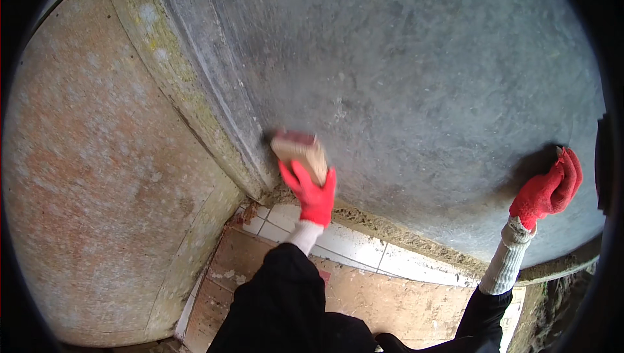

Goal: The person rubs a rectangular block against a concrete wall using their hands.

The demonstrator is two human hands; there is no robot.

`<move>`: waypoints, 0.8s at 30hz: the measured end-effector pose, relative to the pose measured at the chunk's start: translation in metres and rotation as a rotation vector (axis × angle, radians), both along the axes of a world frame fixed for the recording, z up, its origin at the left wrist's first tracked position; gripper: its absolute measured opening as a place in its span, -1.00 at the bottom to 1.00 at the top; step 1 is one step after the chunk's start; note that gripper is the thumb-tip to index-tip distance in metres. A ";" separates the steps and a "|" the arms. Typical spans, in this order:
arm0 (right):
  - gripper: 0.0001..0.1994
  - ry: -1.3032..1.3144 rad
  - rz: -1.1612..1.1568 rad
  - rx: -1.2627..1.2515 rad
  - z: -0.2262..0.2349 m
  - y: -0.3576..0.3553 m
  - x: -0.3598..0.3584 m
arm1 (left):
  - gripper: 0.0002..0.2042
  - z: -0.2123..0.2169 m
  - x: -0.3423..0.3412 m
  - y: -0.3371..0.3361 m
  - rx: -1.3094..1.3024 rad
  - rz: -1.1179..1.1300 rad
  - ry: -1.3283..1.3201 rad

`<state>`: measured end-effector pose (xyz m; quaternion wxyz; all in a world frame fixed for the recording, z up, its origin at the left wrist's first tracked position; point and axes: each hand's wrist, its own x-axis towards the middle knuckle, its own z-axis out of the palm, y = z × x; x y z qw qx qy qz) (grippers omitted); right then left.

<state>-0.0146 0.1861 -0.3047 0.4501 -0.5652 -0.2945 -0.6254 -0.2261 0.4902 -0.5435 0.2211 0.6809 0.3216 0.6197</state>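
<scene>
Rectangular pale-wooden block (300, 151) sat pinched by the fingers of my red-gloved left hand (314, 200), seemingly for control against the grey surface (416, 61), while my red-gloved right hand (547, 187) curled, its grip unclear.

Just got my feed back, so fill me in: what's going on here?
The red-gloved left hand grips a wooden block at the grey surface, near its raised left border. The block is slightly blurred. The red-gloved right hand is curled close to the same surface, farther right; whether it holds anything is unclear. White tiles lie below the surface's lower edge.
</scene>
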 end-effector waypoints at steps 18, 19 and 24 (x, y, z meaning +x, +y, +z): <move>-0.76 0.014 0.035 0.016 -0.002 0.008 -0.006 | -0.06 -0.025 -0.004 -0.002 0.119 -0.084 -0.038; -0.76 0.009 0.029 0.014 -0.003 0.007 -0.005 | -0.07 -0.024 -0.003 -0.005 0.116 -0.044 -0.038; -0.77 0.034 0.007 0.017 -0.006 0.003 -0.003 | -0.07 0.086 0.004 0.001 -0.012 -0.024 -0.076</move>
